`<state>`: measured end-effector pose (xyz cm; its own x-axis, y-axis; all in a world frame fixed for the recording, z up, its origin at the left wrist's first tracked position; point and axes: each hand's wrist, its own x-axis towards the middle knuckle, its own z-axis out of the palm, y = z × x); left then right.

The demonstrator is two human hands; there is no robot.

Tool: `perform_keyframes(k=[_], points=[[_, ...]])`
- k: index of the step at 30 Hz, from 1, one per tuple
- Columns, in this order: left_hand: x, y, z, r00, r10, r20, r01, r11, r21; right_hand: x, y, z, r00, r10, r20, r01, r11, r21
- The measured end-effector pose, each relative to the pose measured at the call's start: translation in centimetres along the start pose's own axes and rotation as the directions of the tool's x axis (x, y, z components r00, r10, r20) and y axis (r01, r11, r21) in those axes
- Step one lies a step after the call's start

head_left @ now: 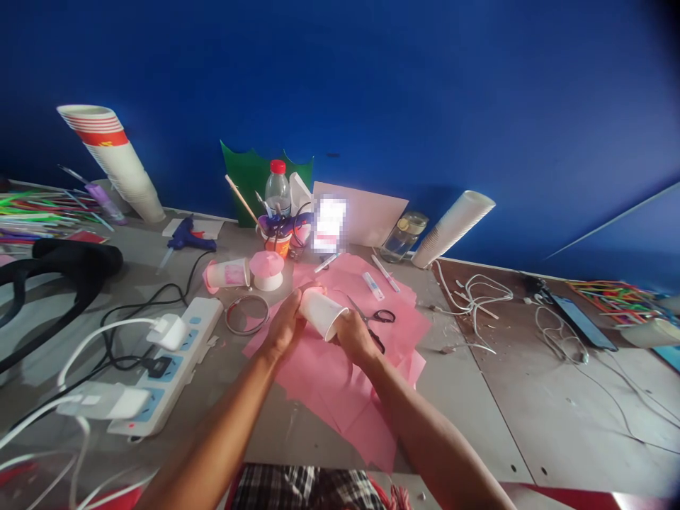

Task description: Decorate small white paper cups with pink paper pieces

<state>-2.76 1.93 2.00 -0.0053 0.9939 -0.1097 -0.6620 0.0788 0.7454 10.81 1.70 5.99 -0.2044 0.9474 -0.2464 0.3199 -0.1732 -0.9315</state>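
Both hands hold one white paper cup (322, 314) lying on its side above a sheet of pink paper (340, 368). My left hand (284, 327) grips the cup's base end, fingers curled round it. My right hand (355, 336) is closed on the rim end, whose opening faces lower right. Black-handled scissors (375, 320) lie on the pink paper just right of my right hand. A wire ring (247, 314) rests on the table left of my left hand.
A white power strip (164, 372) with plugs and cables lies at left. Behind stand a pink-wrapped cup (228, 273), a pink-topped white piece (267, 270), a blue glue gun (187, 237), a water bottle (277, 190), a jar (402, 237) and cup stacks (120, 159), (451, 228). White cables (478, 297) and a phone (581, 321) lie at right.
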Motion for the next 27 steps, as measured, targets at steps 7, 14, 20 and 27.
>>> perform_keyframes(k=[7,14,20,27], points=[[0.4,0.8,-0.3,1.000,-0.029,0.012,0.030,0.993,-0.112,0.1,0.7,-0.4,0.998,-0.062,0.032,0.065,0.991,-0.119],[0.7,0.4,-0.4,0.999,-0.046,-0.025,0.045,0.998,-0.043,0.3,1.4,0.0,0.991,-0.129,0.031,0.133,0.968,-0.214],[0.5,0.6,-0.4,0.997,-0.083,-0.001,0.083,0.995,-0.054,0.3,1.4,0.0,0.990,-0.134,0.051,0.142,0.958,-0.248],[0.4,0.9,-0.5,0.991,-0.128,0.050,0.129,0.991,-0.029,-0.1,0.7,-0.3,0.992,-0.108,0.066,0.123,0.952,-0.279]])
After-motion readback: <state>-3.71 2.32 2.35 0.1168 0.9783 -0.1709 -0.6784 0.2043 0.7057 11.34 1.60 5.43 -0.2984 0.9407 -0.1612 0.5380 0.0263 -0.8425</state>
